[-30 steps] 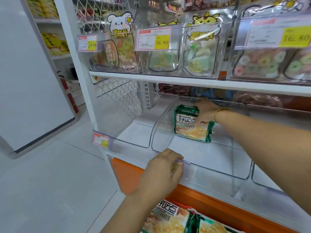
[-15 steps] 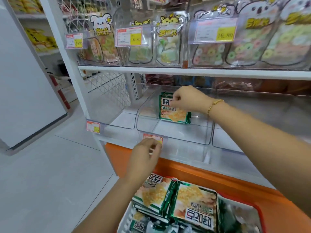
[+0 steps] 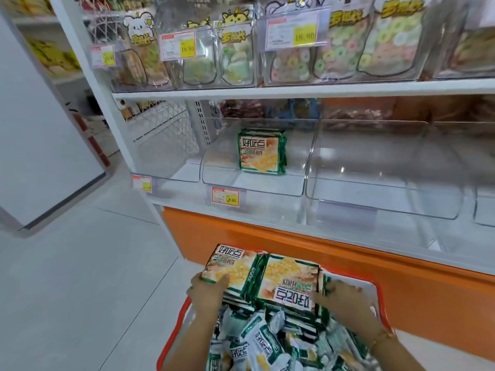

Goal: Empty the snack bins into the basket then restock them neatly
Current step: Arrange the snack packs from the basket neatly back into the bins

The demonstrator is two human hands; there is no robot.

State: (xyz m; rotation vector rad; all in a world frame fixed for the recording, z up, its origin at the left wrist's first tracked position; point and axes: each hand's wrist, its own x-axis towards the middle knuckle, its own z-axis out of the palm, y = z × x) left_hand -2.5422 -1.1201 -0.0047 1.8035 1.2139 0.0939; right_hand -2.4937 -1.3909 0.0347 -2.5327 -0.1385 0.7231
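A red basket (image 3: 381, 298) at the bottom holds several green and white snack packs. My left hand (image 3: 207, 293) grips the left stack of packs (image 3: 233, 269) in the basket, thumb on top. My right hand (image 3: 342, 298) grips the right stack (image 3: 289, 279), whose print faces me upside down. On the lower shelf a clear bin (image 3: 254, 183) contains a small upright stack of the same packs (image 3: 261, 151) at its back. The clear bins to its left (image 3: 174, 167) and right (image 3: 383, 194) hold nothing.
The upper shelf (image 3: 294, 89) carries clear bins of candy bags with yellow price tags. An orange base panel (image 3: 294, 247) runs under the lower shelf. Pale tiled floor (image 3: 80, 277) lies to the left, with a white panel (image 3: 40, 129) beyond it.
Both hands have left the shelf bin and dropped to the basket, where each now holds a stack of packs. The packs placed in the bin stay upright.
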